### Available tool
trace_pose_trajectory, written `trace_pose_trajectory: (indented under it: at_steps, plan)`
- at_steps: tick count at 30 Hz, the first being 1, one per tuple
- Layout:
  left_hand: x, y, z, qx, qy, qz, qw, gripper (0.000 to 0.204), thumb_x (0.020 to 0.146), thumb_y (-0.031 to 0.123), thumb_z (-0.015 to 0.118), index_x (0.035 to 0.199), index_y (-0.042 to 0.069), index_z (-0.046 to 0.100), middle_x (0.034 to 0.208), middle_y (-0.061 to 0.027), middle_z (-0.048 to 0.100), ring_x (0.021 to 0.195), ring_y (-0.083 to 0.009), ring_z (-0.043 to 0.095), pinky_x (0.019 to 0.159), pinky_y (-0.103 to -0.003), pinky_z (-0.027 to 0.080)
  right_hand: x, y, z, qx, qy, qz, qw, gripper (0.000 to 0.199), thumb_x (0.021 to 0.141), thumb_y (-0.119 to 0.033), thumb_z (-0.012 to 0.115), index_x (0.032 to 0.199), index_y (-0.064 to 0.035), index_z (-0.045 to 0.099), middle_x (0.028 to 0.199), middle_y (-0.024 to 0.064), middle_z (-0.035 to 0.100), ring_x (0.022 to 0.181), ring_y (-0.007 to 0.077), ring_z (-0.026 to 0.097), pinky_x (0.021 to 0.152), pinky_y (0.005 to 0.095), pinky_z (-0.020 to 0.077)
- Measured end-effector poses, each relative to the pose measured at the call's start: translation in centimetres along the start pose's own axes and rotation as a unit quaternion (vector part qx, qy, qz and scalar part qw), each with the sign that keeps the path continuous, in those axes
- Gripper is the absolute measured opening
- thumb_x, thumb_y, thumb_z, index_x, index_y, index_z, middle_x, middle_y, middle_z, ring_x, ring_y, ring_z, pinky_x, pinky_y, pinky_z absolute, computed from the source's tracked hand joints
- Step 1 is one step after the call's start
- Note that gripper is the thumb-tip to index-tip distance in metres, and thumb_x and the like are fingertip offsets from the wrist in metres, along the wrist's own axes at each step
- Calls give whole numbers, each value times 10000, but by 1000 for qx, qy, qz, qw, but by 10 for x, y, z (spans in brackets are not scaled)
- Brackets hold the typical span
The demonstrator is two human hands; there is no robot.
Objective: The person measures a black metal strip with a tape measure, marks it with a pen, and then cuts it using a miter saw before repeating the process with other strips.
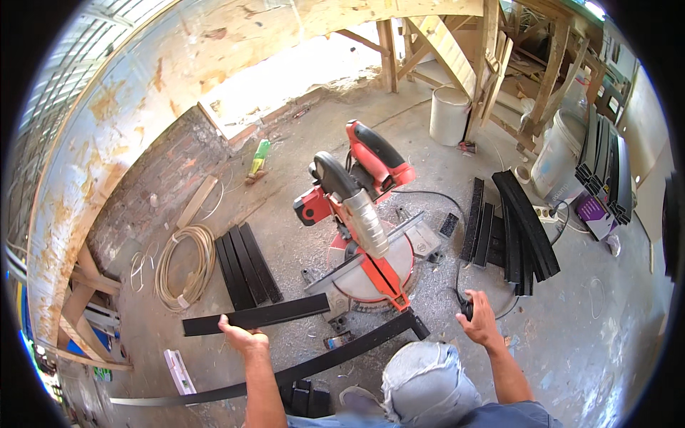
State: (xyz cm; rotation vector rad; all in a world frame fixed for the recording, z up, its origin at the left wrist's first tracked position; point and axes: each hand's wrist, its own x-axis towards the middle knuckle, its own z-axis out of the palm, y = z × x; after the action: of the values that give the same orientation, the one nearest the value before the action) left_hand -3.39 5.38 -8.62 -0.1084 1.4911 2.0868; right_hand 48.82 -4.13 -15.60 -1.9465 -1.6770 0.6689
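Note:
My left hand (pixel 244 335) grips a black metal profile (pixel 285 312) from below, thumb over its edge. This piece lies across in front of a stack of black cut lengths (pixel 246 264). My right hand (pixel 482 319) is curled around a small dark rounded object (pixel 466 309), with a black cord (pixel 508 308) close by; its kind is unclear. Between and beyond my hands stands a red and black mitre saw (pixel 367 178), its head raised over the round base (pixel 357 284). A long black profile (pixel 314 360) stretches across the floor before my knee, its right end near the saw's red table arm.
Black profiles (pixel 524 228) lie right of the saw, more (pixel 605 167) lean against a white bucket (pixel 560 146). A coiled hose (pixel 184 267), a green bottle (pixel 259 158) and a white drum (pixel 449 115) stand around. Metal shavings cover the floor near the saw.

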Motion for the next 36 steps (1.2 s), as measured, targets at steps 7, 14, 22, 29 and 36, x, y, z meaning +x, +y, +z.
trace_pose_trajectory:
  at_steps: [7, 14, 22, 29, 36]
  plan:
    - [3, -112, -2, 16, -38, -136, 990, 211, 884, 269, 612, 955, 73, 644, 945, -82, 691, 838, -228, 685, 710, -401, 580, 6, 63, 37, -162, -56, 25, 985, 701, 755, -209, 827, 1333, -34, 472, 1231, 185, 525, 1208, 380, 514, 983, 459, 501]
    - [16, -166, -12, 20, -57, -161, 985, 177, 850, 127, 633, 979, 7, 624, 952, -134, 685, 894, -308, 693, 866, -528, 611, 31, 37, 44, -171, -62, -1, 983, 507, 792, -243, 802, 1198, -18, 599, 1243, 202, 565, 1216, 379, 514, 1003, 461, 476]
    - [18, -186, -22, 53, -90, -168, 980, 173, 883, 120, 623, 1008, 1, 638, 1018, -149, 705, 981, -320, 701, 933, -518, 582, 124, -31, 98, 126, 27, -153, 980, 352, 859, -265, 772, 1105, -42, 656, 1096, 139, 657, 1098, 348, 590, 1001, 446, 458]
    - [15, -197, -28, 37, -100, -174, 979, 168, 923, 99, 619, 1038, -23, 638, 1060, -173, 709, 984, -337, 714, 920, -489, 601, 169, -47, 143, 68, -9, -228, 971, 352, 774, -296, 815, 1041, -97, 698, 1061, 90, 663, 1086, 293, 592, 972, 425, 450]
    - [-19, -200, -12, 99, -73, -176, 977, 204, 933, 116, 629, 1077, -25, 663, 1042, -131, 717, 958, -284, 716, 902, -439, 606, 174, -51, 164, 58, 3, -238, 970, 184, 823, -279, 767, 889, -113, 722, 1003, 53, 665, 1043, 246, 594, 935, 398, 434]
